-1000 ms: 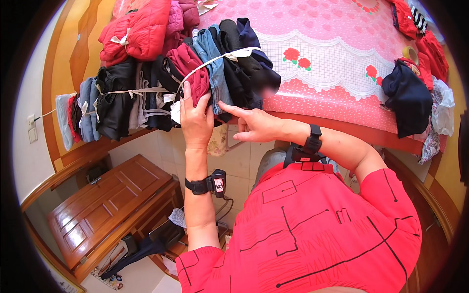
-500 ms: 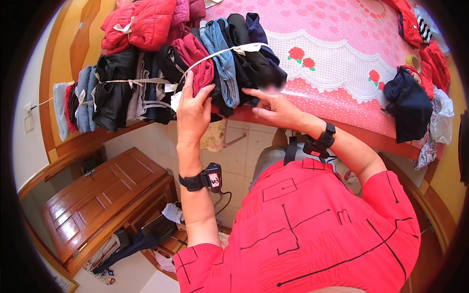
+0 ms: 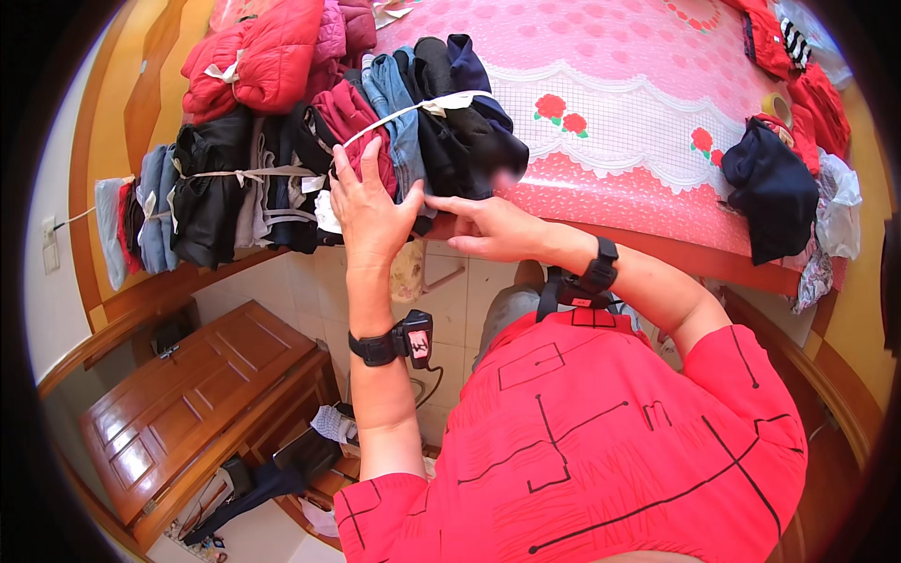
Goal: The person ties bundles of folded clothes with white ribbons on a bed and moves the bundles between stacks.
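A bundle of folded clothes stands at the bed's near edge, with dark red (image 3: 349,111), blue denim (image 3: 394,94) and black (image 3: 441,150) pieces side by side. A white cloth strip (image 3: 413,108) runs round the bundle. My left hand (image 3: 374,211) lies against the bundle's near side, fingers spread over the dark red and denim pieces. My right hand (image 3: 493,225) is just right of it, index finger stretched to the bundle's lower edge near my left thumb. Neither hand grips anything. A second tied bundle of dark clothes (image 3: 211,188) stands to the left.
A tied red padded jacket (image 3: 258,70) lies behind the bundles. The bed (image 3: 619,178) has a pink flowered cover. At its right lie a dark navy garment (image 3: 774,188), red clothes (image 3: 818,103), a tape roll (image 3: 777,108) and a plastic bag (image 3: 838,202). A wooden cabinet (image 3: 197,394) stands lower left.
My left fingers have spread wider and the thumb has moved out. My right hand has shifted left, closer to my left hand. The whole view has moved slightly.
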